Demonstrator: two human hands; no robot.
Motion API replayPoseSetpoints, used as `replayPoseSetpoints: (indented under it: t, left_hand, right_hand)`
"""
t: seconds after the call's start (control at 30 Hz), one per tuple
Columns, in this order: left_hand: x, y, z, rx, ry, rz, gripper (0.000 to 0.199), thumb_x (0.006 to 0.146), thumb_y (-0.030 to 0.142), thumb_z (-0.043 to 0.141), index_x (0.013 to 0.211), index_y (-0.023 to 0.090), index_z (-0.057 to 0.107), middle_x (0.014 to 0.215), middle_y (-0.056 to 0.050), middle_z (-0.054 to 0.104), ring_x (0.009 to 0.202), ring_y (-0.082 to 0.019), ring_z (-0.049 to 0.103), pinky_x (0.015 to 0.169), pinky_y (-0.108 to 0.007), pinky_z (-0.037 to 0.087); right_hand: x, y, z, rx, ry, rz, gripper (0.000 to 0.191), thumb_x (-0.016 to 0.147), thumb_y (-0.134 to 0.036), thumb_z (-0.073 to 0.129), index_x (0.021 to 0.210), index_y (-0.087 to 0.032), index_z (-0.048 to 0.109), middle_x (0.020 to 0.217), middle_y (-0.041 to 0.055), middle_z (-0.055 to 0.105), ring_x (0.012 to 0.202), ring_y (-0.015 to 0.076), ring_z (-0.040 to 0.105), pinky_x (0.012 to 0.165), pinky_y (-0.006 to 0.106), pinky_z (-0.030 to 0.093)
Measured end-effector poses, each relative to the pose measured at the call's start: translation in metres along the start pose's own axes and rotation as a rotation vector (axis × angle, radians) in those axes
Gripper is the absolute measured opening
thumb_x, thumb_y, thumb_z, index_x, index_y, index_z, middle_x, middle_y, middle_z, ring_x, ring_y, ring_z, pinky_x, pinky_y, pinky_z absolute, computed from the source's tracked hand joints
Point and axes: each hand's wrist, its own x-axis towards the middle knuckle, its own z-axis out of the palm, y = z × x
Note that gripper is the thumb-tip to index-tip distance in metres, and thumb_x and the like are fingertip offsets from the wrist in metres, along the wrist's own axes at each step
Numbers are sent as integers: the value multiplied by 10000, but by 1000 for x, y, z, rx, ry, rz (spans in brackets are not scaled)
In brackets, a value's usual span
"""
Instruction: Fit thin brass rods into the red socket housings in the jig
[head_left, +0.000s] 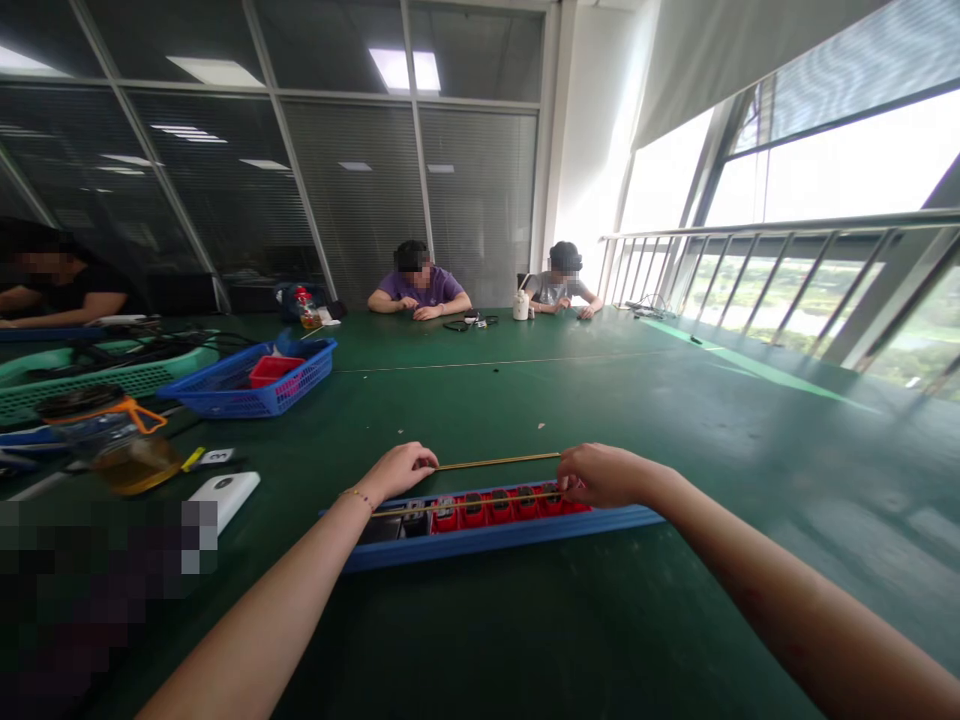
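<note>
My left hand (401, 470) is closed in a pinch at the left end of a thin gold-coloured rod (499, 461), just beyond a long blue tray (465, 547). At the rod's right end, my right hand (604, 474) has its fingers bent together over the tray's right part. A second thin gold-coloured rod (465, 502) runs lengthwise across the tray; its right end meets my right fingers, and I cannot tell whether they grip it. Inside the tray stands a row of several red holders (474, 512) with dark pieces in them. Dark compartments fill its left end.
To the left are a blue basket (225, 398) with a red box (276, 371), a green basket (97, 385), a jar of amber liquid (135, 460) and a white device (232, 495). People sit across the green table (480, 415); a white bottle (520, 305) stands there.
</note>
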Motion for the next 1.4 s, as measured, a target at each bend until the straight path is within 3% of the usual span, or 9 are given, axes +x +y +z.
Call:
replayPoseSetpoints:
  t: [0.23,0.4,0.57,0.77,0.87,0.97,1.1,1.2,1.4]
  left_hand:
    - [-1,1,-2,6,-7,0,252,766,378,470,888,260,656,863,-15,619,766,-149,572,679,-228,426]
    - [-2,1,-3,-6,-10,-11,261,762,386,466,880,255,657,873,-12,617,786,-149,569,699,-227,429]
    - [-1,1,-3,-65,6,-34,270,786,357,432,855,231,660,881,-22,625,807,-155,569,729,-234,427]
    - [-1,-8,-2,-85,27,-90,304,829,295,351,894,209,636,909,-35,636,747,-146,590,699,-247,443]
    - [-4,-14,-4,-43,69,-107,284,826,277,372,951,233,622,985,-28,626,889,-169,570,782,-268,426]
    - [-6,-13,-7,9,85,-124,289,834,334,377,967,241,615,972,-31,626,895,-179,564,787,-280,418]
    - [-6,-2,-9,33,30,-105,330,803,462,423,962,244,612,946,-36,612,831,-176,567,703,-260,422]
    - [-4,6,-8,69,-4,-39,349,741,511,506,942,248,617,966,-34,599,905,-196,535,768,-275,406]
    - [0,8,-5,106,-40,-13,279,789,417,486,997,262,589,983,-21,592,923,-181,523,808,-282,390]
  right_hand:
    - [-3,-12,-5,-117,90,16,175,759,-186,479,793,-212,649,808,23,649,681,148,583,545,211,364]
    - [-6,11,-16,-69,205,114,217,818,-208,426,833,-203,643,824,31,636,683,133,569,589,200,370]
    - [14,45,11,9,170,244,214,806,-214,458,831,-206,670,853,44,642,709,148,580,635,212,385]
    - [38,58,52,73,179,246,208,797,-235,480,856,-206,677,843,39,654,739,157,593,658,215,411]
    - [43,62,57,83,186,237,205,794,-240,484,849,-210,679,849,36,657,739,159,595,658,221,411]
    - [49,66,60,89,190,234,198,788,-253,490,835,-212,678,832,32,657,727,162,595,644,227,408]
    - [59,66,67,93,190,236,176,773,-248,503,834,-218,666,832,26,658,732,167,596,643,234,404]
    - [63,65,70,98,169,267,164,770,-232,503,828,-222,656,832,24,656,731,165,596,639,235,400]
    - [57,64,67,44,223,312,208,758,-270,528,953,-230,590,985,42,619,948,209,539,750,285,381]
